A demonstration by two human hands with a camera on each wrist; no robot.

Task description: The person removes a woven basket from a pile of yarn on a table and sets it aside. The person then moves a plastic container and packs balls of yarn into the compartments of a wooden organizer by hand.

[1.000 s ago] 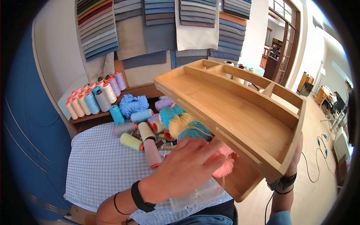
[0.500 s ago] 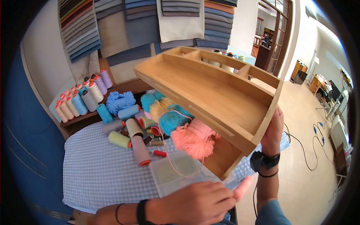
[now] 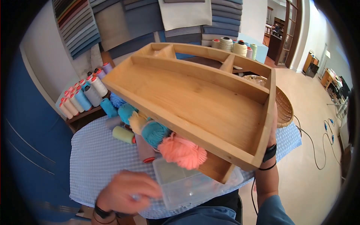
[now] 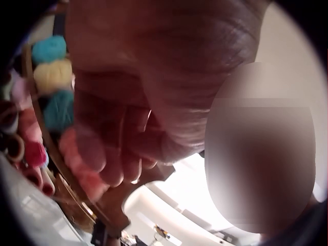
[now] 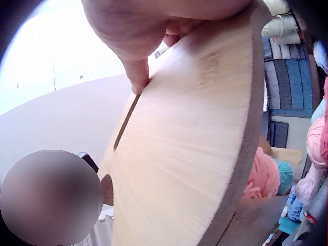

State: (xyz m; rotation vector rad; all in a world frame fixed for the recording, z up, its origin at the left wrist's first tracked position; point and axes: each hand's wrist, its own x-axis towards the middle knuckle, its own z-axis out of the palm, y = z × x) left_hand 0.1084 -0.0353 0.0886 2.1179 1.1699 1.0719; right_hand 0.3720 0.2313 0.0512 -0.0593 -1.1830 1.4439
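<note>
My right hand (image 3: 273, 129) grips the right side panel of a tilted wooden organizer (image 3: 195, 93), held up over the table. In the right wrist view, fingers (image 5: 137, 82) bend over the panel's edge. Its upper tray has dividers along the back and holds nothing in its wide front section. On the lower level sit balls of yarn: coral pink yarn (image 3: 182, 151), teal yarn (image 3: 155, 133), cream yarn (image 3: 137, 123) and another teal ball (image 3: 126, 112). Blurred, my left hand (image 3: 129, 191) hangs over the tablecloth with loosely bent fingers and nothing in them.
A clear plastic box (image 3: 180, 191) lies below the organizer on the checked tablecloth (image 3: 93, 161). Thread cones (image 3: 80, 99) stand on the left shelf, and loose spools such as a light green one (image 3: 123, 135) lie nearby. Behind on the right is a wicker basket (image 3: 285, 107).
My left hand has gone from the pink yarn down to the front, then left. The pink strand dangling earlier is out of sight. The organizer has shifted left and flattened somewhat, still in my right hand.
</note>
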